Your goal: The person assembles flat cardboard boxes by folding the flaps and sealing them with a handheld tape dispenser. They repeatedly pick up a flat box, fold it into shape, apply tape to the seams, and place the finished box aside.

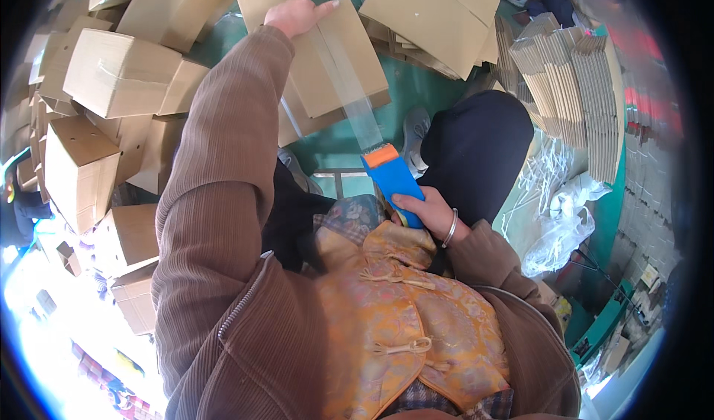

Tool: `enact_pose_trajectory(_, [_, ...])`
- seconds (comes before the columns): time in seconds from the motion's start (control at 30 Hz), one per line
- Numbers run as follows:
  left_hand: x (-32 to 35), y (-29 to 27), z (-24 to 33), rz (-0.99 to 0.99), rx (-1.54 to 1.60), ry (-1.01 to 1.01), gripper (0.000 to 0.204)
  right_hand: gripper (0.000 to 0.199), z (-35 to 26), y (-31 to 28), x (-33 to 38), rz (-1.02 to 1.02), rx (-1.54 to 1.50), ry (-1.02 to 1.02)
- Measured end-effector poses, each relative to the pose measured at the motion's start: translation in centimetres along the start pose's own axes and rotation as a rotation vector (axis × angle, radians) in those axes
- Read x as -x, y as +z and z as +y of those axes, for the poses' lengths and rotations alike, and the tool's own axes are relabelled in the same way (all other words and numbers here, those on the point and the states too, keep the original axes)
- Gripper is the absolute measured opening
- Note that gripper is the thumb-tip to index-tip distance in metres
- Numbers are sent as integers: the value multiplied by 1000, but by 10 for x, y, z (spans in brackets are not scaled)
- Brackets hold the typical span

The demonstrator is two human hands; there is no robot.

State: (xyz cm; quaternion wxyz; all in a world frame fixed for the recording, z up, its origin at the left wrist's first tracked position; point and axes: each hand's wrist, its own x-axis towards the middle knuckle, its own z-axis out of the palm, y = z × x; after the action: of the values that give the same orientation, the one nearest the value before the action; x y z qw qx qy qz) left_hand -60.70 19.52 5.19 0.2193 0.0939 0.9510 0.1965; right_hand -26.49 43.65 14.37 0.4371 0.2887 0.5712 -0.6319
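Seems to be partway through taping a cardboard carton (309, 78), found at the upper centre of the frame. Shows a strip of clear tape (362, 119) laid along the carton's seam, carried past the near edge, then stretched through open air to the orange end of a blue tape dispenser (398, 182) at mid-frame. Holds that dispenser in the right hand (430, 208), grip closed round the blue body, thumb laid across it. Rests the left hand (294, 17) at the carton's far end, near the top of the frame, thumb stretched out toward the seam; cannot tell whether to call that grip clamped on an edge or merely pressing, with fingertips hidden. Calls next, most likely, for steadying the far end, keeping even tension, bringing the dispenser down against the near side, smoothing the loose span flat and then cutting it. Risks a crease or off-centre strip if slackened. Also in view: cartons (123, 70) piled at upper left, flattened cardboard (550, 78) stacked at upper right.
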Motion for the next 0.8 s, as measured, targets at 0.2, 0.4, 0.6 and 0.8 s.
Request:
enact_pose_trajectory(0.2, [8,-1,6,-18,-51,8,81,30,-9,12,-71,65,50,-42])
enact_pose_trajectory(0.4, [0,0,6,-92,-88,0,76,24,-71,54,-202,263,-515,148])
enact_pose_trajectory(0.6, [44,42,25,574,-623,184,78,28,-55,44,-251,229,-386,180])
enact_pose_trajectory(0.8, [141,87,51,390,-438,431,82,35,-33,1,-272,55,-222,308])
